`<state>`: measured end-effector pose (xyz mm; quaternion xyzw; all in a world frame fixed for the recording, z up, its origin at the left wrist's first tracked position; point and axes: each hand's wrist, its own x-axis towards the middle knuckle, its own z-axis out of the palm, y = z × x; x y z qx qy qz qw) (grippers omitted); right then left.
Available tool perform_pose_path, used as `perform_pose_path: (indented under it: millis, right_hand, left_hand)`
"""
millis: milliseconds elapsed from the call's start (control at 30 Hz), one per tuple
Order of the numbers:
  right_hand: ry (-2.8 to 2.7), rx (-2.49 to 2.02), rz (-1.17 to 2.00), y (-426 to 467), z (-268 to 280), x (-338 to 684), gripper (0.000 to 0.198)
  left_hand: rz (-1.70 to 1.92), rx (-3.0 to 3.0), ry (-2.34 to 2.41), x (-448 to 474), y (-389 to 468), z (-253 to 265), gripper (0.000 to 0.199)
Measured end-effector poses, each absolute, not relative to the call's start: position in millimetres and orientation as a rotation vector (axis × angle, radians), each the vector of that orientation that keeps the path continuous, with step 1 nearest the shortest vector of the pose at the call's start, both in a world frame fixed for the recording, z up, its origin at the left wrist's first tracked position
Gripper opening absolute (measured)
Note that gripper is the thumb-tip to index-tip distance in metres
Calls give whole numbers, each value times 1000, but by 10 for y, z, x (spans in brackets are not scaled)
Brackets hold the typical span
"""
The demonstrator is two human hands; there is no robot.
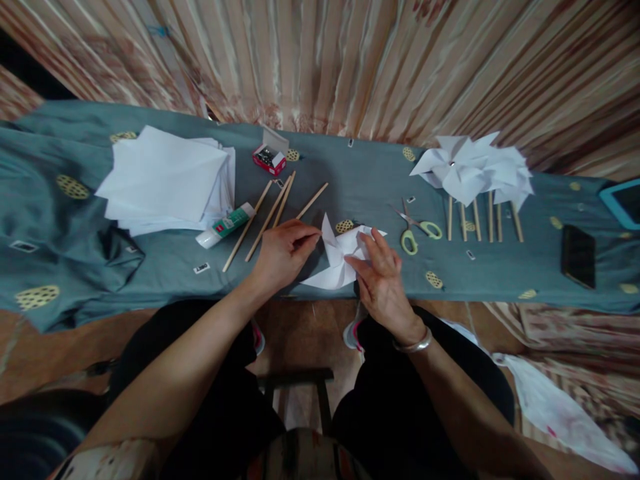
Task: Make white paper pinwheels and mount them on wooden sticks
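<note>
A white paper pinwheel [336, 261] with folded blades lies near the table's front edge, between my two hands. My right hand [381, 280], with a silver bangle at the wrist, holds its right side, thumb near the centre and fingers on the right blade. Just left of the upright blade, my left hand [287, 252] is closed in a pinch. Whatever may be between those fingertips is too small to make out. Wooden sticks [260, 223] lie behind and left of my left hand. Scissors [413, 227] with green handles rest open to the right of the pinwheel.
A stack of white paper [165, 177] is at left, with a glue tube [225, 225] beside it. Behind the sticks stands an open red box [270, 159] of small dark items. Finished pinwheels on sticks [465, 167], a phone [579, 255] and a blue-edged device [623, 203] lie at right.
</note>
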<state>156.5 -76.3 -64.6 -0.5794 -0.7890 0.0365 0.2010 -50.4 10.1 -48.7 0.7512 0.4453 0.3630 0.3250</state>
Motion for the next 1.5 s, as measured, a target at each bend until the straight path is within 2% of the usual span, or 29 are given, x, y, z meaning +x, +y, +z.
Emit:
perform_pose_path:
  millis: [233,500,800,1100,1300,1500]
  right_hand:
    - [-2221,-1572,73,-773,-683,1491,38]
    - [-2193,-1560,82,-747,-696,1515,33]
    - [-1806,-1548,481,-599,-555,1640,35]
    - [-1624,-1631,498,-713,-451,1770,29]
    - [-1392,-1754,627,-772,-538,1748,42]
    - [-1475,-1883,437,-706,-589,1605,60]
  left_hand:
    - [939,1977,1176,-541,95,-498,23]
    - [939,1958,1134,-535,63,-547,21]
    - [997,1961,1067,-401,52,-513,19]
    - [1036,1836,1103,-442,38,-465,18]
    - [1016,1530,1079,-483,-36,-513,28]
    - [991,1215,1003,-464,-106,-657,53]
